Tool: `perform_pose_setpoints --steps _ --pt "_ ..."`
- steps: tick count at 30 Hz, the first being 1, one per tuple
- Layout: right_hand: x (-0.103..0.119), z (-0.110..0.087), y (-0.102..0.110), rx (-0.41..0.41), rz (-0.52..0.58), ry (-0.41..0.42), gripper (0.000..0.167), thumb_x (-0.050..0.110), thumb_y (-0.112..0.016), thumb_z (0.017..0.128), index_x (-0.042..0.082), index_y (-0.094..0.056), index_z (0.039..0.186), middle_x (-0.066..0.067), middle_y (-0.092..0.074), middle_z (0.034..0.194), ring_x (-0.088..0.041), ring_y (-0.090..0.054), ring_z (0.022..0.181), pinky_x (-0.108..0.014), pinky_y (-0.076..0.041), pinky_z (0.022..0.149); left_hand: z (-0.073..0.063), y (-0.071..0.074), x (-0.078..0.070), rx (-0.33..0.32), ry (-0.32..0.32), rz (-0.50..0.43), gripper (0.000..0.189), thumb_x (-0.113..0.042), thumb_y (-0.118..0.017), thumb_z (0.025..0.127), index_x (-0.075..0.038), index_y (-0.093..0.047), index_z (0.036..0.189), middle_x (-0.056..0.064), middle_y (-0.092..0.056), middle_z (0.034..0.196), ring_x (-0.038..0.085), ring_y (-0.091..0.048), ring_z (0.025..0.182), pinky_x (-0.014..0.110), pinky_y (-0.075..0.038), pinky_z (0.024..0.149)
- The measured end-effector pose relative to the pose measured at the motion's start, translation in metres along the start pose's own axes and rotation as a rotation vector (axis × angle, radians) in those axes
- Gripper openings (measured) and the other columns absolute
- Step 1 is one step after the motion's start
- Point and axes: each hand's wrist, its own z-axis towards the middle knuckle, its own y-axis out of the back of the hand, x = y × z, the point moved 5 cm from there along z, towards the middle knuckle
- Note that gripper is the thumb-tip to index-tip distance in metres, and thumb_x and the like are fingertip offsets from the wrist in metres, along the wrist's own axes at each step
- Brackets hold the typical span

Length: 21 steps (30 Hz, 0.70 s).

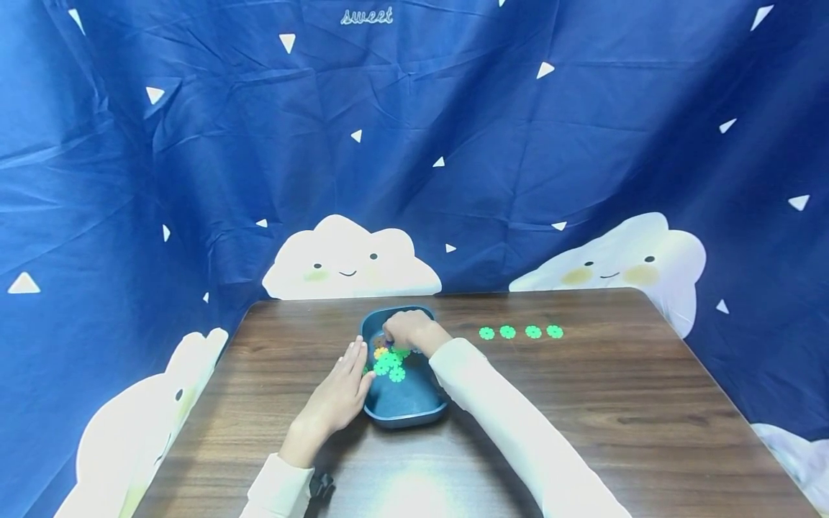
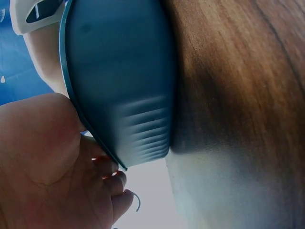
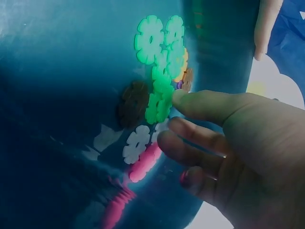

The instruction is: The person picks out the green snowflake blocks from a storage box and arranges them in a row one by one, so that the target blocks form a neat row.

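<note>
A dark teal bin [image 1: 408, 401] holds loose flower-shaped plastic discs. My left hand [image 1: 338, 391] lies along the bin's left rim with straight fingers; in the left wrist view its palm is beside the ribbed outer wall [image 2: 143, 126]. Reaching into the far part of the bin, my right hand [image 1: 409, 329] is over the discs. In the right wrist view its thumb is at a green disc [image 3: 159, 107], and the fingers are bent near a white disc [image 3: 137, 144] and a pink disc [image 3: 145, 161]. A gap shows between thumb and fingers. Nearby lies a brown disc [image 3: 133, 104].
Four-armless wooden table [image 1: 615, 388] carries the bin. To the bin's right, several green discs [image 1: 508, 332] lie in a spaced row. A blue curtain [image 1: 401, 158] with clouds hangs behind the table's far edge. A small black object [image 1: 322, 486] is beside the left sleeve.
</note>
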Motion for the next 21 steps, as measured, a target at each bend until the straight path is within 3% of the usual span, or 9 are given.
perform_pose_setpoints --steps 7,16,21 --pt "-0.0028 -0.0021 -0.0028 0.031 -0.001 -0.018 0.035 0.01 -0.072 0.099 0.021 -0.075 0.132 0.0 -0.076 0.118 -0.014 -0.065 0.081 -0.028 -0.056 0.07 -0.0004 -0.0014 0.0002 0.0 -0.002 -0.002 0.065 -0.033 -0.043 0.116 0.005 -0.025 0.166 0.02 -0.018 0.178 0.038 -0.021 0.165 0.054 -0.025 0.134" --pt "-0.0032 0.0019 -0.0066 0.027 -0.048 -0.015 0.031 0.01 -0.071 0.099 0.019 -0.077 0.128 0.002 -0.072 0.094 -0.013 -0.061 0.074 -0.024 -0.052 0.062 -0.0011 -0.0003 -0.0003 0.001 0.002 -0.004 0.065 -0.033 -0.042 0.116 0.005 -0.025 0.167 0.019 -0.017 0.178 0.037 -0.021 0.165 0.054 -0.024 0.134" --pt "-0.0017 0.0032 -0.0056 0.033 -0.062 -0.028 0.039 0.012 -0.074 0.098 0.021 -0.074 0.136 0.001 -0.076 0.109 -0.014 -0.063 0.081 -0.027 -0.056 0.068 -0.0015 0.0014 -0.0011 0.005 0.001 -0.011 0.065 -0.033 -0.042 0.116 0.005 -0.025 0.166 0.019 -0.017 0.178 0.038 -0.021 0.165 0.055 -0.025 0.134"
